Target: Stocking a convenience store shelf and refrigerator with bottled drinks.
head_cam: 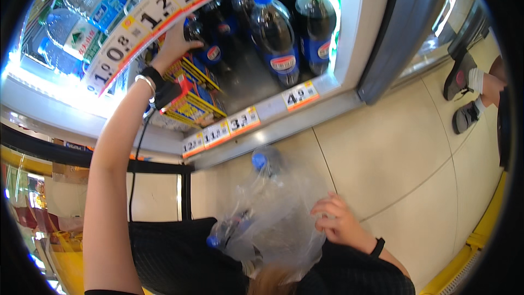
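My left hand (178,43) reaches into the lower level of a lit display cooler, its fingers at the neck and shoulder of a dark cola bottle (206,47) with a blue label. How firmly it holds the bottle is hard to tell, as some fingers are hidden. Over my lap is a translucent plastic bag (286,217) with clear blue-capped bottles in or against it. One bottle cap (259,160) points toward the cooler, another (213,241) to the left. My right hand (337,219) is at the bag's right edge, fingers curled; whether they pinch the film is unclear.
More cola bottles (273,28) stand right of my left hand, with yellow and blue boxes (194,104) below it. Water bottles (88,0) lie on the upper shelf behind a price strip (151,20). The open door edge (403,28) is at right; a person's shoes (466,116) are beyond.
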Tool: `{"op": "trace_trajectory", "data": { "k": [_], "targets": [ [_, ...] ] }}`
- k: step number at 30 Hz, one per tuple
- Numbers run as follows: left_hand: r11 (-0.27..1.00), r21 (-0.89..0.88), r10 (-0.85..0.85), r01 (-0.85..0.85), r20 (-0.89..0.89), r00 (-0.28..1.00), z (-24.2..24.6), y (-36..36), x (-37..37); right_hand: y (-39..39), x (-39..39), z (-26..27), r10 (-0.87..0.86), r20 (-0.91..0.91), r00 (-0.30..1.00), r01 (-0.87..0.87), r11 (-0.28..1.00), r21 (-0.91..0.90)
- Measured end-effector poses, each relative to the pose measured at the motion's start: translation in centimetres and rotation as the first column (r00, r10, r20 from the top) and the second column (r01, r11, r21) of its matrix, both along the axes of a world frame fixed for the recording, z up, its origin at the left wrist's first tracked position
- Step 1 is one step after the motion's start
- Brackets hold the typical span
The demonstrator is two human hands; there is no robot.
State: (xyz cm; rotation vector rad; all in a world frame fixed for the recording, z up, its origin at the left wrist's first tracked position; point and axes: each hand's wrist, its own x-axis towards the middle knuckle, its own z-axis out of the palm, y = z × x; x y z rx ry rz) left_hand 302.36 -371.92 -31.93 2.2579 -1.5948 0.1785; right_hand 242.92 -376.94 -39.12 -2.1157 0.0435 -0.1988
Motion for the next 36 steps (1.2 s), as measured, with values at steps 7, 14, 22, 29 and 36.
{"op": "trace_trajectory", "data": {
  "k": [7,14,22,29,36],
  "targets": [
    [0.983,0.117,0.091,-0.14,0.349,0.933,1.6,1.7,-15.2,0.5,-0.5,-1.0,-0.09,0.123,0.988,0.102,0.99,-0.098],
    [0.477,0.45,-0.436,0.755,-0.624,0.648,0.8,14.7,-44.0,3.5,1.0,1.2,-0.198,0.168,0.966,0.238,0.931,-0.275],
    [-0.282,0.956,-0.573,0.084,-0.238,0.785,-11.1,22.3,-46.5,4.1,-1.7,-0.6,-0.232,-0.043,0.972,0.2,0.909,-0.365],
    [0.029,0.998,-0.319,-0.064,0.07,0.945,-10.5,25.8,-42.2,3.8,-1.6,-1.1,-0.177,-0.065,0.982,0.151,0.944,-0.294],
    [-0.011,0.814,-0.697,-0.58,0.41,0.589,-16.3,31.1,-38.4,4.8,-1.9,-0.9,-0.084,-0.186,0.979,0.058,0.988,-0.141]
  ]
}}
